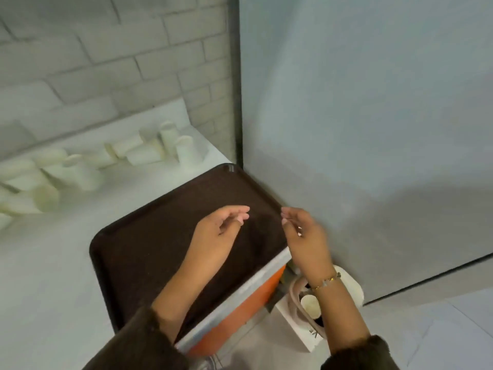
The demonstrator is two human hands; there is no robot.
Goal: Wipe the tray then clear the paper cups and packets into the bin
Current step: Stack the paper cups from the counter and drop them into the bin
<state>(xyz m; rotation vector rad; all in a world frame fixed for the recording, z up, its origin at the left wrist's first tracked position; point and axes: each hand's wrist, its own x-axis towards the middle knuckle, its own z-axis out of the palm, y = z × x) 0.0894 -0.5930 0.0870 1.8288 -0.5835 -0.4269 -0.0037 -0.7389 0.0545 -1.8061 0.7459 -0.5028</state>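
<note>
A white brick wall (pixel 106 62) and a grey partition (pixel 360 102) close in the corner where a white desk (pixel 53 263) ends. The brown tray (pixel 160 249) lies at the desk's near corner, its surface bare. This looks deliberate, as it leaves the tray free for wiping.

The paper cups (pixel 149 153) are beyond the tray toward the wall, some upright and some tipped over. No packets can be made out. Below the tray's right edge is the white bin (pixel 349 287), with one cup (pixel 310 305) already inside, so it is within easy reach for dropping things in.

Above the tray, the left hand (pixel 218 231) and right hand (pixel 306 236) hover apart. Their fingers are loosely curved and hold nothing. No cloth is visible, so whether the tray has been wiped cannot be told.
</note>
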